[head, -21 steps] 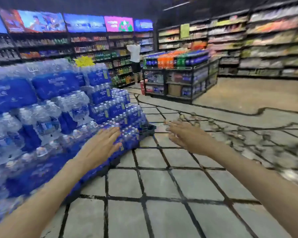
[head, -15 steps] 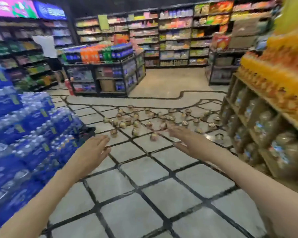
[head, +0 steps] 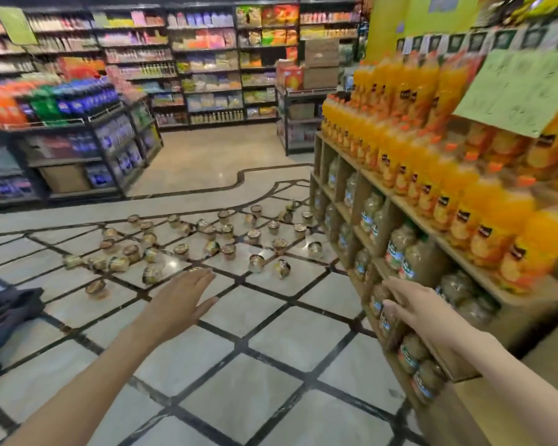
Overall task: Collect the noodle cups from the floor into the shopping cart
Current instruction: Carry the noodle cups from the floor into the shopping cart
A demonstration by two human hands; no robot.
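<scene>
The noodle cups [head: 207, 243] lay scattered over the tiled floor [head: 290, 342] at your twelve o'clock, well apart from both hands, some upright and others tipped on their sides. Your left hand [head: 178, 304] and right hand [head: 422, 312] reached forward, fingers straight and holding nothing. No shopping cart showed. Judged by looks, the cups were light and thin-walled, easily crushed; you would do best to circle the side wall just under the rim.

Both bare arms reach forward above the pale tiled floor [head: 271, 365], left hand [head: 178, 304] and right hand [head: 422, 309] flat, fingers straight, holding nothing.
</scene>
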